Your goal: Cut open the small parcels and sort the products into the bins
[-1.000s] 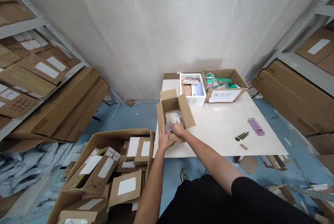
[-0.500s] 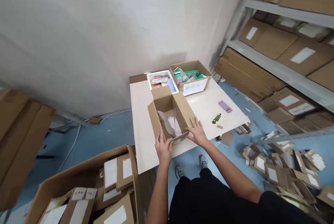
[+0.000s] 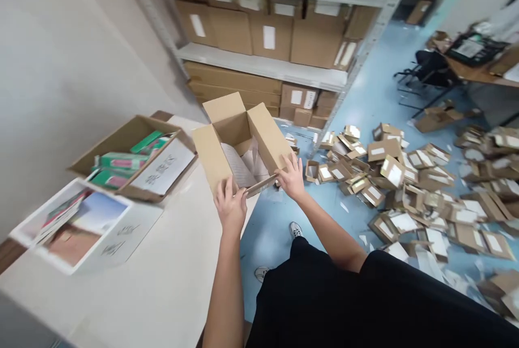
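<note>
Swung rightward, the brown cardboard box (image 3: 235,131) is jutting forward between my outstretched, gripping left hand (image 3: 231,205) and right hand (image 3: 292,178).

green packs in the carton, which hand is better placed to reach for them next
Likely the left hand: it holds the open box on the side nearer the green packs. The right hand is farther away, holding the box's opposite side.

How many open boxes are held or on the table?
3: one carton held by the left hand and right hand; the white box and, beside it, the brown box of green packages, both on the table.
</note>
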Tool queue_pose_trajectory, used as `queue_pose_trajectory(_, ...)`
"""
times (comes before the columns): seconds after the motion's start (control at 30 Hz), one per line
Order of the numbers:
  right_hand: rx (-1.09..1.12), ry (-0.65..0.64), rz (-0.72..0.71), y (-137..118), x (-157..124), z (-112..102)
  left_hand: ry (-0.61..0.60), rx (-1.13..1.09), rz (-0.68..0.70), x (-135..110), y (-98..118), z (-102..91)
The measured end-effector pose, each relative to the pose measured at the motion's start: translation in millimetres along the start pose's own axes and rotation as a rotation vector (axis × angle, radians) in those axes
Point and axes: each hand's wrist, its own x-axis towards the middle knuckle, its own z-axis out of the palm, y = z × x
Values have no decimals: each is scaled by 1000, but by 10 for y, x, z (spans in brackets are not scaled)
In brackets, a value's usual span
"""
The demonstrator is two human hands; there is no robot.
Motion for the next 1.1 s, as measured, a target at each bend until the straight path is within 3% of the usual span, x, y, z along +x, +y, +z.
queue_pose_trajectory(0.17, -120, 128, 228, 1258, -118, -530, -104, -107, 212, 788, 1049, 866)
queue_pose_trajectory(0.33, -244, 233, 439, 2293, -428, -1089, -215, -212, 433, 1351, 2162, 1602)
queue_pose_trajectory(0.57, -422, 312, 752, 3620, -797, -1712, -373, -351, 639, 1892, 3765, 2488)
queue_pose_trajectory(0.67, -422, 339, 880, 4122, -914, -1887, -405, -408, 664, 1983, 4221, 2702)
queue_pose_trajectory(0.73, -413, 366, 898, 4328, -969, -1964, -395, -433, 687, 1995, 4354, 2761)
queue_pose_trajectory(0.83, -436, 404, 860, 4387, -979, -2007, -394, -432, 676, 1977, 4340, 2784)
queue_pose_trajectory(0.97, -415, 440, 779, 4135, -802, -1930, -433, -403, 610, 1970, 4140, 2791)
queue_pose_trajectory(1.1, -348, 403, 638, 3764, -452, -1708, -403, -404, 590, 1984, 3858, 2723)
